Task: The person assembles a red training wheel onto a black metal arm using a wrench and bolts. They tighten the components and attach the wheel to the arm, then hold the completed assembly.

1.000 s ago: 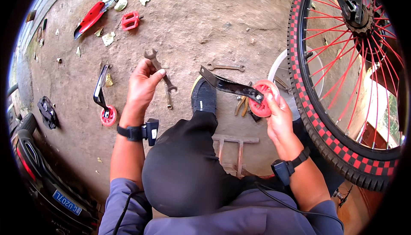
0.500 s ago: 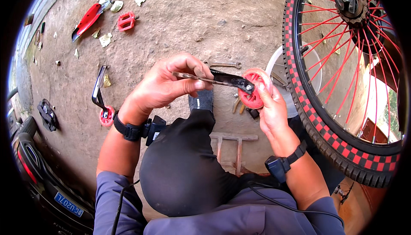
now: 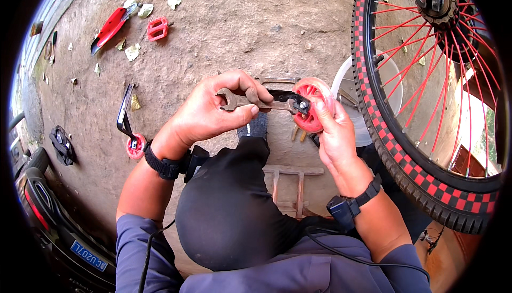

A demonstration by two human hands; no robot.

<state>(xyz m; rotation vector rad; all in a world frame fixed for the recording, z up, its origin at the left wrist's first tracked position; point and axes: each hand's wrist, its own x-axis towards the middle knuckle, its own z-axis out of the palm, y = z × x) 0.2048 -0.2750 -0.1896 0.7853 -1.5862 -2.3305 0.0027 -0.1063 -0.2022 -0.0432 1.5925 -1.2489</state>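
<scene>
My left hand (image 3: 210, 101) is closed on an open-ended wrench (image 3: 279, 105), pinched between thumb and fingers. The wrench's far jaw lies at the bolt in the hub of a small red training wheel (image 3: 308, 124). A black metal bracket (image 3: 278, 95) runs from that hub back behind the wrench to my left fingers; whether they also grip it is hidden. My right hand (image 3: 337, 135) is closed on the wheel's right side, with the thumb near the hub. Both hands are above my knee, near my foot.
A bicycle wheel (image 3: 373, 119) with red spokes stands close on the right, before a whitish tub (image 3: 396, 86). Another training wheel on its bracket (image 3: 122, 113), a red pedal (image 3: 158, 29) and a red mudguard (image 3: 111, 28) lie left. A wooden frame (image 3: 292, 170) lies below my hands.
The wrench has turned from edge-on to showing its flat side, and its jaw has come to the hub bolt. The training wheel has shifted slightly up and left and tilted.
</scene>
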